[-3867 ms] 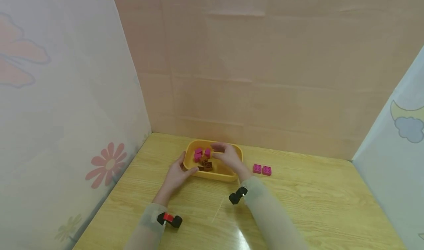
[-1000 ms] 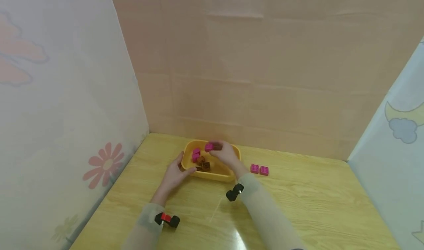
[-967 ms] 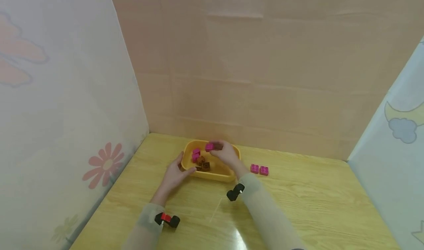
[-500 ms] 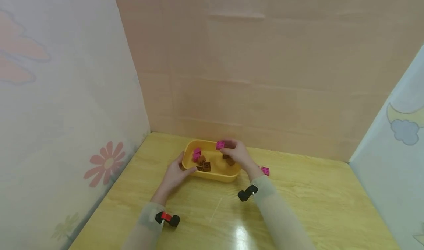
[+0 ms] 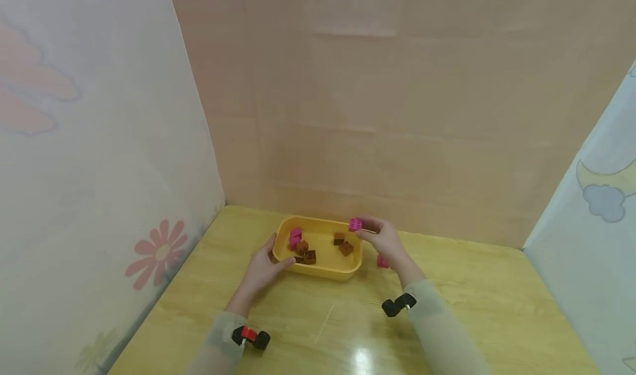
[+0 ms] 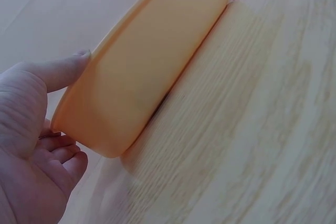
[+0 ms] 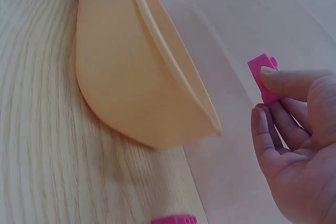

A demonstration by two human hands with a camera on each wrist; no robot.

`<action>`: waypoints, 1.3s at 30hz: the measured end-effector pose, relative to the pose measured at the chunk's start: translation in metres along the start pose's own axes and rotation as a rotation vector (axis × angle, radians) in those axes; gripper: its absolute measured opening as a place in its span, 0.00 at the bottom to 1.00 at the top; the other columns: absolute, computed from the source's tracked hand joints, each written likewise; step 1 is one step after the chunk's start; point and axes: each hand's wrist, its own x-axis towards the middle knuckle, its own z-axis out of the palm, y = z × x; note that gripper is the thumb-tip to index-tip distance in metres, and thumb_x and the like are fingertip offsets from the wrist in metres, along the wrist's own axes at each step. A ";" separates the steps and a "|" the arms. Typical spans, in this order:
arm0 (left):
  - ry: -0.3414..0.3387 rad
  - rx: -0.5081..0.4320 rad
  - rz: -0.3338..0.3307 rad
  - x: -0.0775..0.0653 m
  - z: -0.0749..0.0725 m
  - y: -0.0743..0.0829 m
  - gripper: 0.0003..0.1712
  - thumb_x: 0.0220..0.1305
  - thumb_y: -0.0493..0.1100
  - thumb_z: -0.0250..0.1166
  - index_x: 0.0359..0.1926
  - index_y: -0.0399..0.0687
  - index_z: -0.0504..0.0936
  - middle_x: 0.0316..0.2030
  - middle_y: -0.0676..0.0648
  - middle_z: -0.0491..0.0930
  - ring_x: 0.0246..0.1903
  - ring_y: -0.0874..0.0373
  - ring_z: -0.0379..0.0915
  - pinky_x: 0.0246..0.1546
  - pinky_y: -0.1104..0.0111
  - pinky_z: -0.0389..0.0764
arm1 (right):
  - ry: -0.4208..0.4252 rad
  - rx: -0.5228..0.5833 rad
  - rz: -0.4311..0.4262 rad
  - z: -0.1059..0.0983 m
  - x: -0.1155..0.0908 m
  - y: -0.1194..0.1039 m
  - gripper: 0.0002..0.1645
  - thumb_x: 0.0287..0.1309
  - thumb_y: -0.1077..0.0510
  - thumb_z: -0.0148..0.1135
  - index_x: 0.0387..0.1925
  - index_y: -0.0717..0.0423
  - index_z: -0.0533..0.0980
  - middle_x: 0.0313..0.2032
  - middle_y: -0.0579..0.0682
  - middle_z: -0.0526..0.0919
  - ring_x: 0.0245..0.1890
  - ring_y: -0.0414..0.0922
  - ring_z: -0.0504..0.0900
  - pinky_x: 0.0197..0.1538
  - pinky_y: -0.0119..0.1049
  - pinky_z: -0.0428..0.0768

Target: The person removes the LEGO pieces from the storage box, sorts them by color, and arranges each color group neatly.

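A pink toy building brick (image 5: 355,225) is pinched between the thumb and fingers of my right hand (image 5: 388,243), raised over the right end of a yellow plastic tray (image 5: 325,274). My left hand (image 5: 260,268) grips the tray's left end; in the left wrist view its thumb presses the rim and its fingers curl beneath the edge. Inside the tray, pink bricks (image 5: 295,237) lie at the left, with several brown bricks (image 5: 346,248) around the middle and right.
Right of the tray, a pink brick (image 5: 382,262) sits on the wooden table (image 5: 308,320), partly hidden by my right hand. A beige wall covering (image 5: 318,154) stands behind the table, and a flower-printed panel (image 5: 114,170) rises at the left.
My right hand has picked up a pink brick inside the tray and moved it rightward to the tray's right rim, uncovering brown bricks. My left hand keeps its hold.
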 end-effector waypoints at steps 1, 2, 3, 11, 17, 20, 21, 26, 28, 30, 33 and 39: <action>-0.001 0.001 0.000 0.000 0.000 0.000 0.60 0.66 0.49 0.79 0.82 0.28 0.51 0.81 0.30 0.52 0.78 0.36 0.55 0.76 0.49 0.63 | 0.001 -0.005 0.000 -0.004 -0.003 0.001 0.30 0.70 0.58 0.72 0.70 0.60 0.78 0.65 0.61 0.83 0.66 0.57 0.81 0.65 0.42 0.82; -0.003 -0.004 0.000 -0.001 0.001 0.000 0.60 0.66 0.49 0.79 0.82 0.28 0.51 0.81 0.30 0.52 0.78 0.36 0.56 0.76 0.49 0.63 | 0.001 -0.003 -0.002 -0.009 -0.006 0.002 0.31 0.70 0.58 0.72 0.71 0.60 0.77 0.65 0.61 0.82 0.66 0.58 0.80 0.65 0.42 0.82; -0.002 -0.006 0.000 -0.001 0.001 0.000 0.60 0.66 0.49 0.79 0.82 0.28 0.51 0.81 0.30 0.52 0.78 0.36 0.56 0.76 0.50 0.64 | 0.006 -0.005 -0.003 -0.012 -0.008 0.002 0.31 0.70 0.58 0.72 0.71 0.61 0.77 0.65 0.62 0.82 0.66 0.58 0.80 0.65 0.41 0.82; 0.004 -0.016 -0.001 -0.002 0.001 0.001 0.59 0.67 0.47 0.79 0.82 0.27 0.51 0.81 0.29 0.52 0.78 0.36 0.55 0.76 0.50 0.63 | 0.025 -0.025 0.003 -0.041 -0.027 0.009 0.34 0.74 0.57 0.69 0.75 0.64 0.71 0.67 0.64 0.80 0.68 0.60 0.78 0.61 0.32 0.82; 0.002 -0.005 -0.005 -0.003 0.000 0.001 0.59 0.67 0.47 0.79 0.82 0.27 0.51 0.81 0.29 0.53 0.78 0.36 0.56 0.76 0.50 0.63 | 0.048 -0.081 0.049 -0.065 -0.044 0.019 0.35 0.77 0.54 0.65 0.77 0.62 0.69 0.69 0.63 0.79 0.69 0.59 0.76 0.62 0.30 0.79; 0.002 -0.008 0.001 -0.001 0.000 0.001 0.59 0.67 0.47 0.79 0.82 0.27 0.51 0.81 0.29 0.52 0.78 0.36 0.55 0.76 0.50 0.63 | 0.050 -0.091 0.061 -0.077 -0.053 0.022 0.35 0.78 0.53 0.64 0.78 0.61 0.68 0.70 0.63 0.77 0.71 0.60 0.75 0.65 0.31 0.77; 0.003 -0.003 0.005 -0.001 0.000 0.001 0.59 0.67 0.47 0.79 0.82 0.26 0.51 0.81 0.29 0.52 0.79 0.36 0.55 0.76 0.50 0.63 | 0.054 -0.095 0.064 -0.081 -0.056 0.023 0.35 0.78 0.52 0.64 0.78 0.60 0.68 0.70 0.63 0.77 0.71 0.60 0.75 0.64 0.30 0.77; -0.001 -0.002 0.009 -0.001 0.000 0.000 0.60 0.66 0.48 0.79 0.82 0.26 0.51 0.81 0.29 0.52 0.79 0.37 0.54 0.77 0.51 0.62 | 0.074 -0.105 0.068 -0.095 -0.068 0.035 0.35 0.77 0.55 0.65 0.77 0.63 0.68 0.69 0.65 0.78 0.70 0.59 0.75 0.58 0.21 0.76; -0.004 -0.004 0.001 -0.001 0.000 0.000 0.60 0.66 0.48 0.79 0.82 0.27 0.51 0.81 0.30 0.52 0.79 0.37 0.55 0.77 0.52 0.62 | 0.073 -0.121 0.070 -0.100 -0.072 0.041 0.35 0.77 0.56 0.65 0.77 0.65 0.68 0.69 0.66 0.77 0.68 0.57 0.77 0.56 0.20 0.76; -0.003 -0.008 -0.002 -0.002 0.000 0.001 0.60 0.66 0.48 0.79 0.82 0.27 0.51 0.81 0.29 0.52 0.79 0.37 0.55 0.76 0.51 0.62 | 0.079 -0.121 0.079 -0.103 -0.076 0.046 0.34 0.76 0.58 0.65 0.77 0.66 0.68 0.69 0.66 0.77 0.67 0.55 0.78 0.56 0.21 0.78; -0.002 -0.004 -0.010 -0.003 -0.001 0.004 0.59 0.66 0.48 0.79 0.82 0.27 0.51 0.81 0.30 0.52 0.79 0.37 0.55 0.76 0.51 0.63 | 0.080 -0.120 0.098 -0.108 -0.081 0.053 0.35 0.76 0.59 0.66 0.77 0.67 0.67 0.69 0.67 0.76 0.67 0.56 0.77 0.56 0.21 0.79; 0.000 0.013 -0.011 -0.003 0.000 0.006 0.58 0.67 0.48 0.78 0.82 0.28 0.52 0.81 0.30 0.53 0.79 0.37 0.55 0.76 0.50 0.63 | 0.068 -0.119 0.134 -0.115 -0.091 0.066 0.34 0.75 0.62 0.65 0.76 0.70 0.67 0.70 0.69 0.74 0.70 0.64 0.74 0.55 0.22 0.79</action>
